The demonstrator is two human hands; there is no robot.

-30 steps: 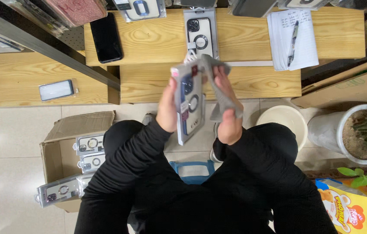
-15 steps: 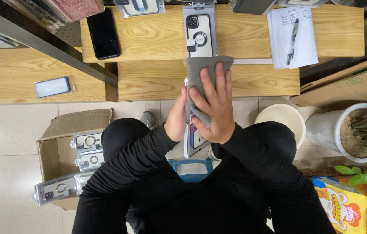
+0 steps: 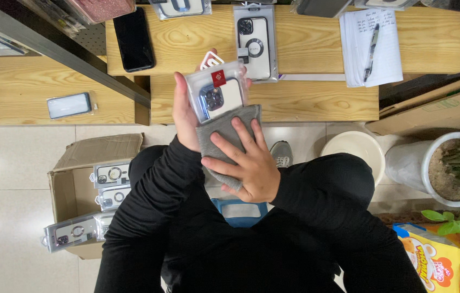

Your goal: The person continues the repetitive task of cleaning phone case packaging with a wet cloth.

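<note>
The table (image 3: 317, 103) spans the top of the view: two light wooden tiers carrying a black phone (image 3: 133, 39), a packaged phone case (image 3: 255, 40) and a notepad (image 3: 374, 46) with a pen (image 3: 371, 44).

On the floor at lower left, a cardboard box (image 3: 86, 184) holds several more packaged cases (image 3: 113, 174). A white plant pot (image 3: 430, 168) stands at right.

The left hand (image 3: 185, 114) holds a clear packaged case (image 3: 216, 92) upright in front of the body, above the table edge; its fingers are closed around the package from behind.

The right hand (image 3: 251, 163) presses a grey cloth (image 3: 224, 135) flat against the lower part of that package, fingers (image 3: 241, 133) spread and extended, not curled.

Status, as a judgement: wiping of this package is under way. The cloth covers only the lower portion; the upper portion is exposed. How many boxed packages are already wiped cannot be determined.
</note>
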